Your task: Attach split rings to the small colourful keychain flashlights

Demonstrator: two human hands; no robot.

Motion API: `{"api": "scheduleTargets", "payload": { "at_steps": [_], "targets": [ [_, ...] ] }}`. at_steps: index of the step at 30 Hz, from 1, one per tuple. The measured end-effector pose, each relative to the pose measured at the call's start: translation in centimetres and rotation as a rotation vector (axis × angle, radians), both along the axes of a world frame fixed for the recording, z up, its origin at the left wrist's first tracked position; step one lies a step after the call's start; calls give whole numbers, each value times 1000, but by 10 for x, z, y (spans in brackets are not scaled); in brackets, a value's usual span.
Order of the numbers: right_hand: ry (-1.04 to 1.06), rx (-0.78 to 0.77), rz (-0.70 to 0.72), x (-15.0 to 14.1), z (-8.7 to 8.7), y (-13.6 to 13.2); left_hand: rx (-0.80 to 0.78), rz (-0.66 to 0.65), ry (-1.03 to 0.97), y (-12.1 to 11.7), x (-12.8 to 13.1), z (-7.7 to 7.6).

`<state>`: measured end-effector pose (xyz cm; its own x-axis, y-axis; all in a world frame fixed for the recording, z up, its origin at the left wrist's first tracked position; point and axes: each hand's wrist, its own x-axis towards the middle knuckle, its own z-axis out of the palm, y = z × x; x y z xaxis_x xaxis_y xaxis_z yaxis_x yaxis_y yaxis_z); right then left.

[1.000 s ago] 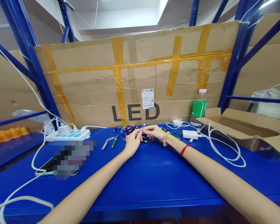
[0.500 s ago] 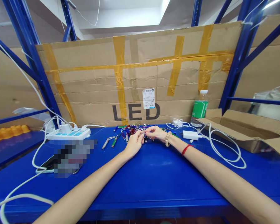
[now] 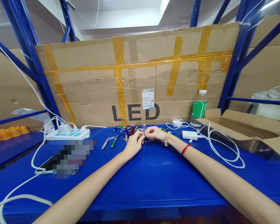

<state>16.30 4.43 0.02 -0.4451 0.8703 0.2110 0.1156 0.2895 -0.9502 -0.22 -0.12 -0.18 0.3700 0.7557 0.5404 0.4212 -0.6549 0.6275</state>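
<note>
My left hand and my right hand meet at the front of a pile of small coloured metal tubes. Both have their fingers closed in a pinch, fingertips almost together. Whatever is between them is too small and too covered to name. The pile holds red, blue, green, purple and silver pieces, some with shiny metal ends. To the left of my left hand, a silver tube with a thin metal loop and a green one lie apart on the blue table.
A white power strip and a partly blurred dark device are at left with white cables. At right are a white charger, a green-labelled bottle and an open cardboard box. A cardboard sheet stands behind.
The whole view has shifted very slightly. Both hands stay pinched together in the same place, with only tiny finger movement.
</note>
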Motion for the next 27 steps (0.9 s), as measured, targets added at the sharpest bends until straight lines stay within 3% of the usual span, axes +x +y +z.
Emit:
{"api": "scheduleTargets", "payload": {
  "at_steps": [17,27],
  "targets": [
    [-101,95,-4,1,2,2,4,42,-49,3,-1,-1],
    [-26,214,-133,-10,15,-4,-16,114,-198,6,2,0]
  ]
}}
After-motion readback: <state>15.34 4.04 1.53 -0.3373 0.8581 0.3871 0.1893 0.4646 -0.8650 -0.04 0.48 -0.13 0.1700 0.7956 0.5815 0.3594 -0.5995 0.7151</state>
